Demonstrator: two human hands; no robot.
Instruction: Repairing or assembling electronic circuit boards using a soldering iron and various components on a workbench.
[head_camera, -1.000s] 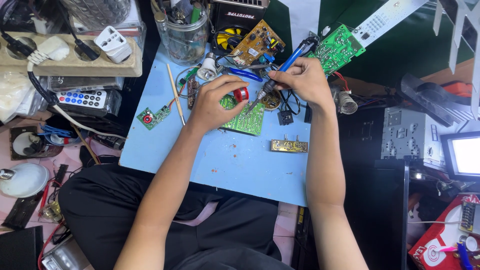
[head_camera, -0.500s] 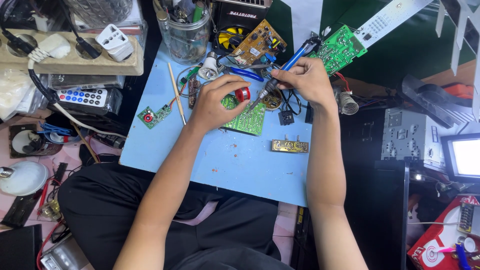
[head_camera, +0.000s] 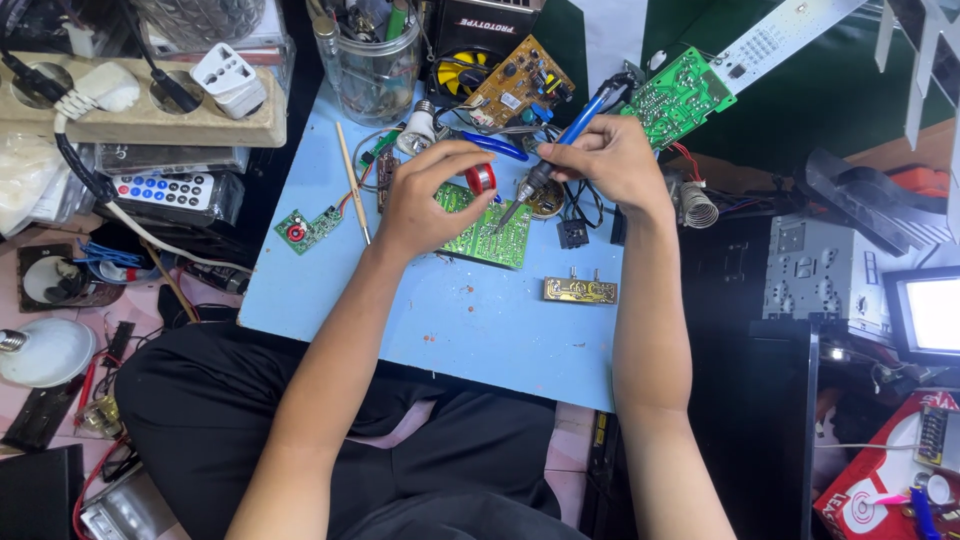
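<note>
- While the right hand (head_camera: 608, 160) pinches the blue soldering iron (head_camera: 565, 140), its tip sits just above the green circuit board (head_camera: 485, 235) on the blue mat (head_camera: 450, 330).
- Left hand (head_camera: 425, 205) is closed on a small red solder spool (head_camera: 481, 178) and rests on the board, close to the tip: burn risk, I'd say.
- Only that hand pins the board; a slip could bridge joints.
- Loose black wires (head_camera: 578, 215) beside the tip could melt.
</note>
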